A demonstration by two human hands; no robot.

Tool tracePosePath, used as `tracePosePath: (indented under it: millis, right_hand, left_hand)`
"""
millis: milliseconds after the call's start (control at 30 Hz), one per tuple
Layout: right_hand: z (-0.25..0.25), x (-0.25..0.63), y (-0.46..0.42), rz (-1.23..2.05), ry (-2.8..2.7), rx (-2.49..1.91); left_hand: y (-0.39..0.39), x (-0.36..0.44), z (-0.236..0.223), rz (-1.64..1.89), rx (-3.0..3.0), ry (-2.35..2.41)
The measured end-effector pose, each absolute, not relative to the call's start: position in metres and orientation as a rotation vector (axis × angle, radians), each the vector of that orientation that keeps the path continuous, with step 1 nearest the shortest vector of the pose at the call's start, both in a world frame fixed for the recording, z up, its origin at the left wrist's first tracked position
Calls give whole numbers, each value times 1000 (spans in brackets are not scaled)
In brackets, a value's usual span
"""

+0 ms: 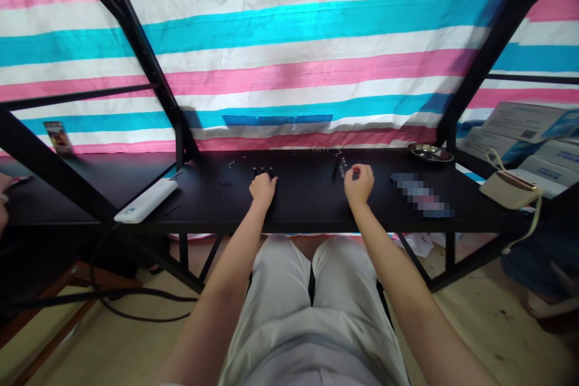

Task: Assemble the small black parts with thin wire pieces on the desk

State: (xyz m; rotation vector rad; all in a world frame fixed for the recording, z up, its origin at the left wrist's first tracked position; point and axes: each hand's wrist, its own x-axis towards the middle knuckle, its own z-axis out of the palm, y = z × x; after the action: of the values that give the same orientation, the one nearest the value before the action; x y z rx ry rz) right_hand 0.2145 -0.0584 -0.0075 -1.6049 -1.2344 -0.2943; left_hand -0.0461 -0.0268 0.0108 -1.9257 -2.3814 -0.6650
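My left hand [263,187] rests low over the black table [303,205], its fingers curled closed. Just beyond its knuckles stand three small dark pieces with pale tips [262,170], partly hidden by the hand; whether it grips them or anything else does not show. Farther right, my right hand [360,183] is raised slightly, with thumb and fingers bent together in a pinch. Anything between those fingertips is too small to make out. Close beside it lies a short row of small greyish beads [342,165], along with a thin dark stick [335,169].
A shiny metal dish [430,153] sits back right, behind a pixelated item [420,195]. Near the right end is a cream bag [509,189]. A long white device [147,200] lies left, by a black frame post [149,66]. Another person's hand [3,199] shows far left.
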Motion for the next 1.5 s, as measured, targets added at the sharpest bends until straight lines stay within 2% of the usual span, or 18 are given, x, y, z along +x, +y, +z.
tracePosePath:
  millis: [100,200,333,433,767,933,1167,1300,1500]
  right_hand:
    - [-13,225,-53,-168,-1103,-1859]
    - [-18,228,-47,-18,-1206,-2064]
    - [-19,228,-39,86,-1348,-2189]
    - [-17,231,-32,133,-1380,-2216]
    - [-27,238,-11,98,-1372,-2119]
    - [-30,240,-5,98,-1357,-2089]
    - [-30,236,-9,67,-1388,-2055]
    - [-27,231,-13,63,-1440,-2105]
    - [-23,220,-22,-261,-1694,-2043]
  left_hand:
    - [-33,-40,12,-675,-1996,-2232]
    - [-40,-21,12,-687,-2233,-1900]
    - [-46,16,11,-686,-2538,-1413]
    - [-42,41,11,-592,-2642,-1228]
    - [-8,93,1,-468,-2599,-1302]
    - [-8,103,-3,-598,-2554,-1277]
    - [-17,70,3,-620,-2571,-1144]
    - [-27,39,5,-807,-2511,-1170]
    - [-48,15,0,-1049,-2382,-1341]
